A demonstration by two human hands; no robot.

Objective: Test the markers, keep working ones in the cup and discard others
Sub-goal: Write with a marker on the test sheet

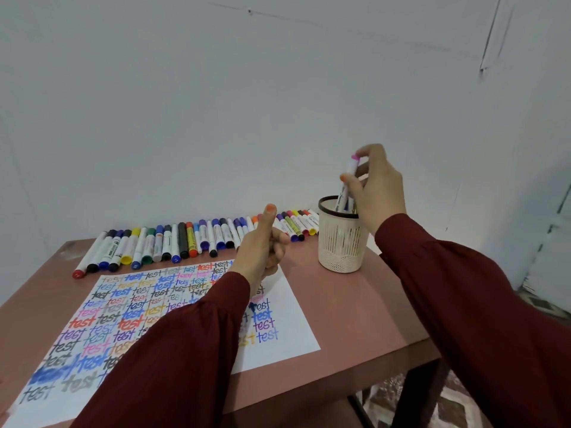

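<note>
A cream mesh cup (340, 242) with a dark rim stands at the table's right. My right hand (377, 186) hovers above it and pinches a white marker with a pink cap (348, 180), whose lower end dips inside the cup. My left hand (262, 245) is raised over the paper's top edge, fingers curled into a fist with the thumb pointing up, holding nothing. A long row of capped markers (185, 239) in many colours lies along the table's far edge. The white paper (287, 329) carries many coloured "test" words.
The reddish-brown table (364, 310) ends at a corner near the right, with patterned floor (448, 406) below. A plain white wall stands close behind the marker row. My dark red sleeves cover part of the paper.
</note>
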